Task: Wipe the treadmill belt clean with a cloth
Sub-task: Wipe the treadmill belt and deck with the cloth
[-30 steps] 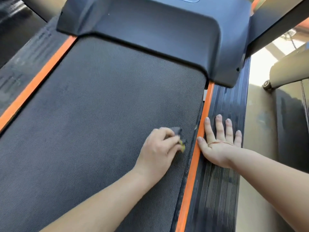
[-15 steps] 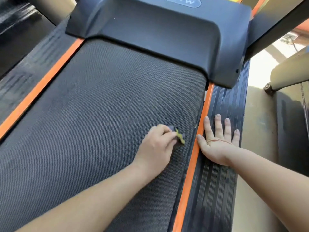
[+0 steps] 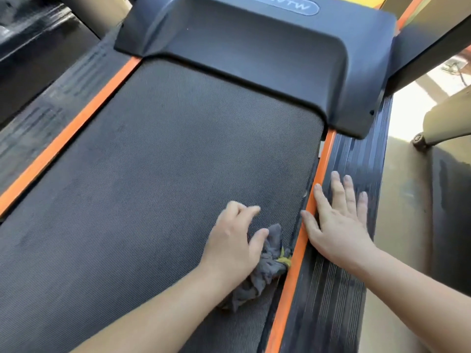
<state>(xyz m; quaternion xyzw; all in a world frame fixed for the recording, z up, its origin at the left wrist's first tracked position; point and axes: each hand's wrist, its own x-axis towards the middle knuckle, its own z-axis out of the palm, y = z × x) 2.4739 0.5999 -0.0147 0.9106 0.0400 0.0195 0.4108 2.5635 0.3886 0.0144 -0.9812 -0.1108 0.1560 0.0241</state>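
Note:
The dark textured treadmill belt [image 3: 158, 187] fills the middle of the view. A crumpled grey cloth [image 3: 265, 268] with a yellow bit lies on the belt's right edge, against the orange strip [image 3: 300, 245]. My left hand [image 3: 234, 243] rests on the cloth's left part, with its fingers stretched forward over the belt and the thumb touching the cloth. Part of the cloth is hidden under the palm. My right hand [image 3: 339, 225] lies flat, fingers spread, on the ribbed black right side rail [image 3: 331, 301].
The black motor cover [image 3: 254, 54] closes the belt's far end. A second orange strip [image 3: 66, 138] and a black rail run along the left side. To the right are a tan floor [image 3: 405, 200] and the base of another machine [image 3: 443, 128].
My left hand's fingers have uncurled from the bunched cloth and stretched forward. The cloth now lies spread out nearer me, under the palm. My right hand has stayed on the rail.

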